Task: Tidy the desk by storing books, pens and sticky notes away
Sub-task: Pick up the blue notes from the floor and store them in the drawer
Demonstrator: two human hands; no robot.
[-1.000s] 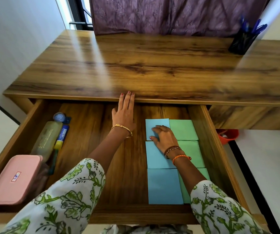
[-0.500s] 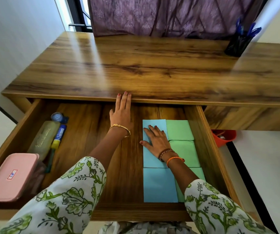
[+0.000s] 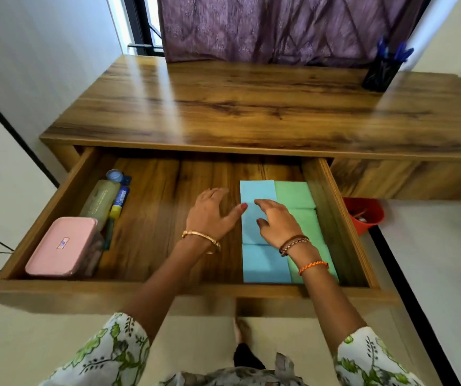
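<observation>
Head view: lay in two neat columns at the right of the open drawer (image 3: 335, 207), blue sticky notes (image 3: 257, 190) beside green sticky notes (image 3: 293, 195). Hovered over them with fingers loosely spread, gripping nothing, left hand (image 3: 209, 215) and right hand (image 3: 278, 222). Could scatter if brushed while withdrawing or shutting hard.

Drawer (image 3: 151, 282) is open below the desk (image 3: 251, 112) front edge. Inside right, sticky notes (image 3: 265, 263) in 2 columns along the right wall. Inside left, a lidded box (image 3: 62, 246) at the front corner, a bottle (image 3: 99, 201) behind it. Pen holder (image 3: 381, 72) sits back right on the desk.
</observation>
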